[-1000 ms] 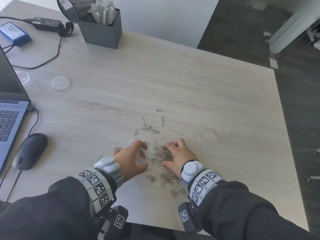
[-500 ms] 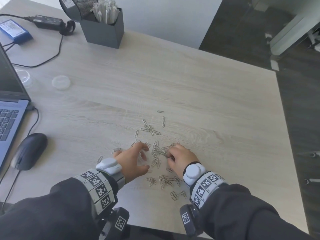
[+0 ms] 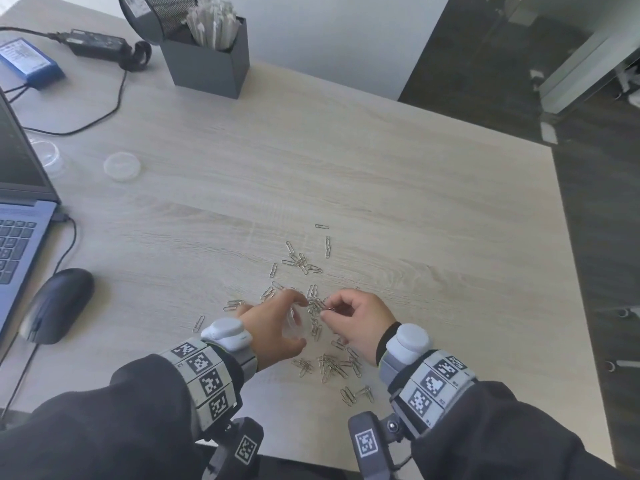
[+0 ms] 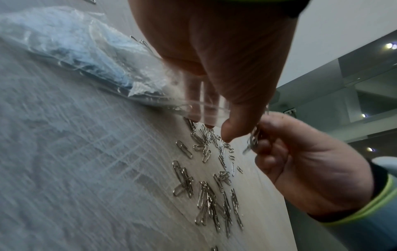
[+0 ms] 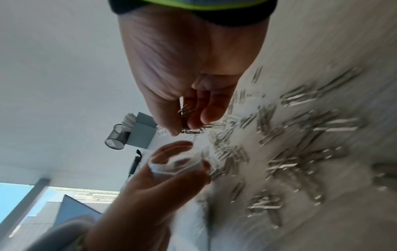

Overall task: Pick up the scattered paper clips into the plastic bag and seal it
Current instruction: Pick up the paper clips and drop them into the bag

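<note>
Silver paper clips (image 3: 304, 263) lie scattered on the pale wooden table (image 3: 415, 209), more of them near the front edge (image 4: 206, 202) (image 5: 300, 152). My left hand (image 3: 277, 327) holds a clear plastic bag (image 4: 90, 56) by its mouth (image 5: 176, 163), thumb and fingers keeping it open. My right hand (image 3: 353, 317) is lifted just right of the bag mouth and pinches a small bunch of clips (image 5: 189, 117) (image 4: 253, 139) between thumb and fingertips.
A laptop (image 3: 17, 216) and a black mouse (image 3: 57, 304) sit at the left. A clear lid (image 3: 122, 166) lies behind them. A grey box with a mesh cup (image 3: 204, 53) and a power adapter (image 3: 97, 43) stand at the back. The table's right edge drops to dark floor.
My right hand has closed on a bunch of clips, lifted off the table and moved left toward the bag mouth. The left hand has stayed in place holding the bag.
</note>
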The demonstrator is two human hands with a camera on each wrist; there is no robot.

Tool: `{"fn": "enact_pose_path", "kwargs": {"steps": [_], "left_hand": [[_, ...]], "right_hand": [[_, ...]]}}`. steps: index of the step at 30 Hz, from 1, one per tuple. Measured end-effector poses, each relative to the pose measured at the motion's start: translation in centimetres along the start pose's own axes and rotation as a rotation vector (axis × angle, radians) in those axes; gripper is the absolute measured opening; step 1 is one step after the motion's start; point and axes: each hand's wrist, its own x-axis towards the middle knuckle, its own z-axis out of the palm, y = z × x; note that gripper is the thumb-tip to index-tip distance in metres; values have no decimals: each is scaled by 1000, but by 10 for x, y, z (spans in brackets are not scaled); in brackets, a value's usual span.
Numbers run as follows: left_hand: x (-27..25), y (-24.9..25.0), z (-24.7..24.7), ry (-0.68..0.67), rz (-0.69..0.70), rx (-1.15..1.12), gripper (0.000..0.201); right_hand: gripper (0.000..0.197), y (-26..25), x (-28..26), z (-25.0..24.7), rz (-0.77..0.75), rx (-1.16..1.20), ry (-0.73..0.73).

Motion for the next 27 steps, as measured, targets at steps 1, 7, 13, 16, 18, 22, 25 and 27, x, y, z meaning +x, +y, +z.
{"fn": "enact_pose_path", "kwargs": {"steps": [1,7,13,16,18,22,25,27], "left_hand": [[0,2,0,-4,0,0,51],[-2,9,-5,-16,-18,-19,48],[-5,-2,-10,-14,1,-169,51],[-4,-11,-14,21,-15,-206,48],[-5,-14,-17,17,-15,-217,48],[-6,-24,-27,8,-24,-244,46],[-8,-33,-33,6,-61,-303,43],[-9,-36,-35,11,-81,-343,41]], "right_hand": [[5,-8,0,4,-3,33,-20],[10,-28,6,25,-49,-68,-120],[17,-31,4,16,-119,-221,-178],[14,-33,8,6,-124,-183,-128],[11,-31,15,-3,-128,-198,-46],[29,-24,52,-19,-165,-470,29],[50,-25,89,-25,-200,-638,-17],[63,-28,110,-25,-214,-720,-56]]}}
